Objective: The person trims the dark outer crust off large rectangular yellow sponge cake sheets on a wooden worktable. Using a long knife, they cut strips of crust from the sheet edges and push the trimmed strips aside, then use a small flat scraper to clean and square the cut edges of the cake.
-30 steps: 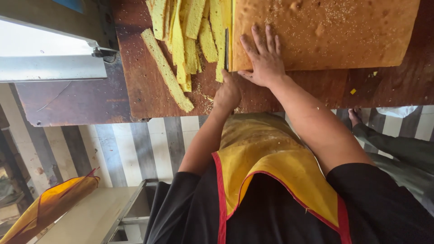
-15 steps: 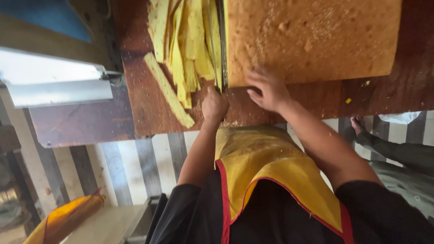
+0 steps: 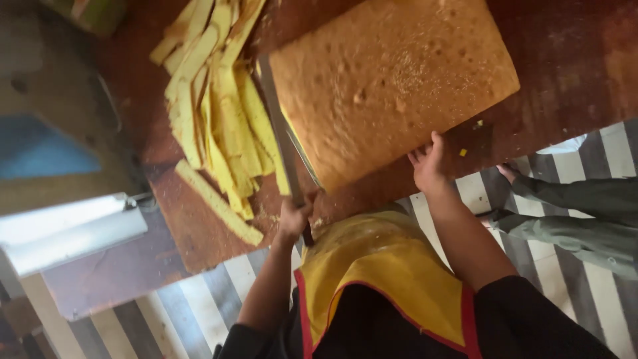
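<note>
Left hand [image 3: 293, 219] is clenched around the handle of a long knife [image 3: 282, 143], whose blade is laid along the left edge of the large square sponge cake slab [image 3: 392, 86] and runs away from the body across the wooden surface [image 3: 565, 86]. Right hand [image 3: 428, 163] is held open at the slab's near edge, fingers spread, touching or just beside it. Cut yellow strips [image 3: 212, 126] are piled left of the blade, apart from the slab.

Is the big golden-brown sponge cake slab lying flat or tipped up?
Flat: the golden-brown sponge cake slab lies top-up on the reddish wooden table, with the long knife along its trimmed edge.
</note>
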